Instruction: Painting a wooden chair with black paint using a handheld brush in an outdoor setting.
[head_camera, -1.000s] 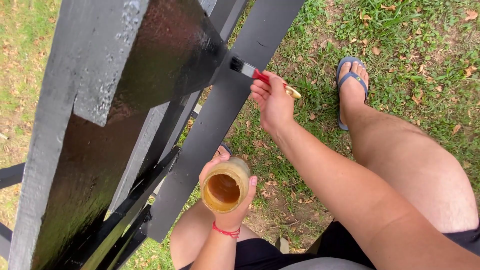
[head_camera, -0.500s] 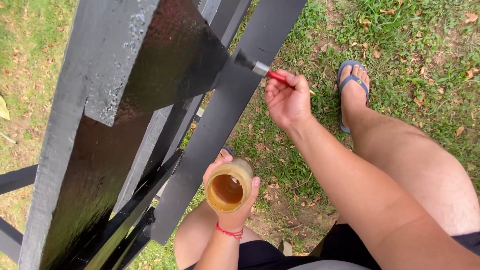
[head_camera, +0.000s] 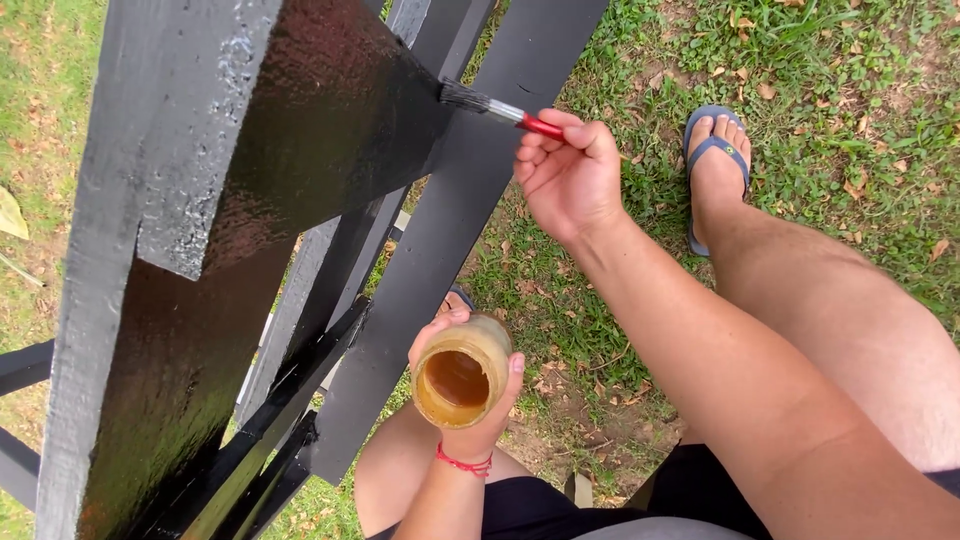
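Black wet-painted wooden beam (head_camera: 330, 130), right hand (head_camera: 570, 175) clamped round a red-handled paintbrush (head_camera: 495, 107) touching it, left hand (head_camera: 465, 400) gripping an amber-stained jar (head_camera: 460, 372), grass (head_camera: 820, 90) beyond

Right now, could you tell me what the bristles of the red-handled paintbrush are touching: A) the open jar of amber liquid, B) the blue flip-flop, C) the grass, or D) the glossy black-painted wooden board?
D: the red-handled paintbrush, held in the right hand, has its bristles against the glossy black-painted wooden board.
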